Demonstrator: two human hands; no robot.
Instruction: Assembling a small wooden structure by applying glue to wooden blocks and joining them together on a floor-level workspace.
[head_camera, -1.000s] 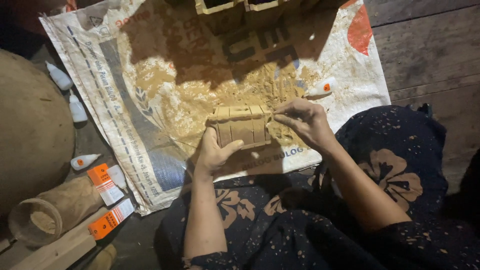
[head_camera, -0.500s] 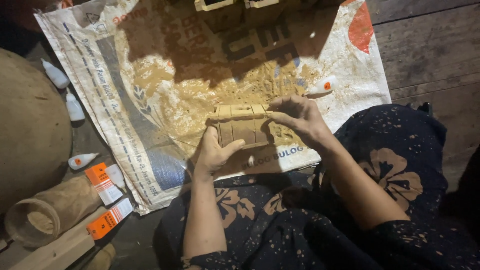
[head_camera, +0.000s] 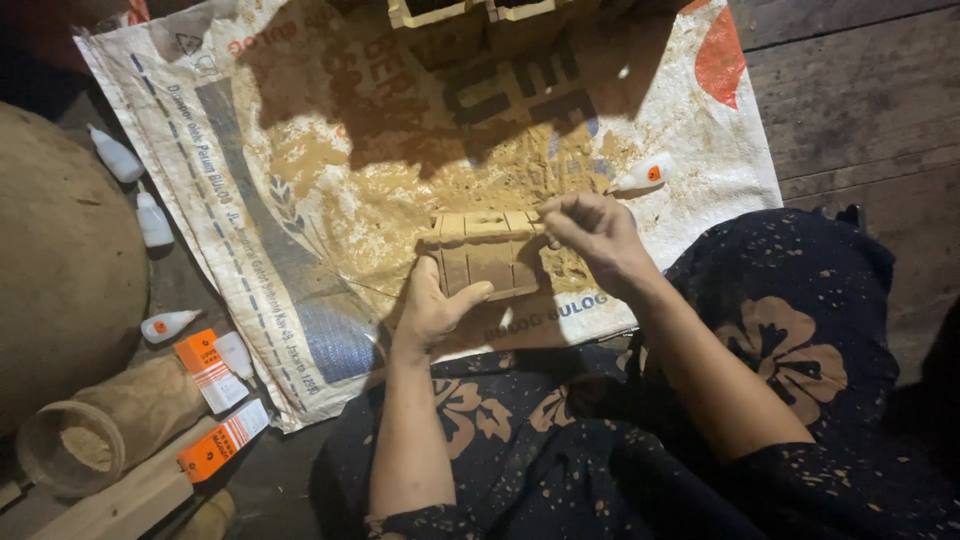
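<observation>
A small wooden box (head_camera: 487, 253) made of narrow slats sits on a woven plastic sack (head_camera: 300, 180) covered with sawdust. My left hand (head_camera: 433, 308) grips the box from below, thumb across its dark front face. My right hand (head_camera: 593, 237) is at the box's upper right corner, fingers pinched together on its top edge. Whether the fingers hold something small cannot be seen. A small white glue bottle with an orange cap (head_camera: 640, 176) lies on the sack just beyond my right hand.
Several white glue bottles (head_camera: 150, 218) and two orange-and-white small cartons (head_camera: 208, 370) lie at the left. A hollow wooden cylinder (head_camera: 95, 428) and a large round wooden form (head_camera: 50, 260) sit far left. More slatted wooden boxes (head_camera: 470, 10) stand at the sack's top edge. Wooden floorboards (head_camera: 860, 90) lie right.
My right hand has lifted slightly from the box's side to its upper right corner, fingers now pinched. The left hand and box have stayed nearly still.
</observation>
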